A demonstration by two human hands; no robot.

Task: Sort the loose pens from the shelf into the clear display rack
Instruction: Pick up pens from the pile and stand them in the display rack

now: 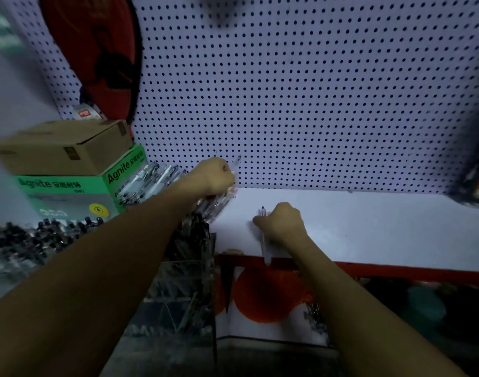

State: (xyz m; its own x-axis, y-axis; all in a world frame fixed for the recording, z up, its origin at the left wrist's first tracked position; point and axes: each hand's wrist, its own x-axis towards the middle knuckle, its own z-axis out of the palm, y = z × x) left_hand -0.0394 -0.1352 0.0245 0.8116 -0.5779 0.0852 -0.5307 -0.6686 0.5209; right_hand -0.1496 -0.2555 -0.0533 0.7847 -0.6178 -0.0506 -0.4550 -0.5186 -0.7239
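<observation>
A thin clear plastic pen (266, 247) sticks out both ends of the right hand (283, 223) — its tip points up past the knuckles and its long body hangs down over the red front edge of the shelf (396, 270). The fingers of this hand are curled tight around the pen, and the fist rests on the flat white shelf top (369, 221).

The left hand (216, 175) is farther away, near the back of the shelf, and its fingers are curled into a fist too. A small clear pen end (237, 161) pokes up from it against the wall, so it grips at least one pen (how many is hard to tell). Just under and left of this hand lies a loose heap of clear pens (151, 180).

Nearer, below the left arm, stands the clear plastic display rack (183, 281) with dark-capped pens standing in its slots. More dark-capped pens (28, 238) lie in a row at the far left.

Behind the heap sits a green and white box (77, 191), with a brown cardboard box (61, 148) on top of it. The back wall is a white pegboard with many small holes (314, 91) — a big red round thing (96, 55) hangs on its left side.
</observation>
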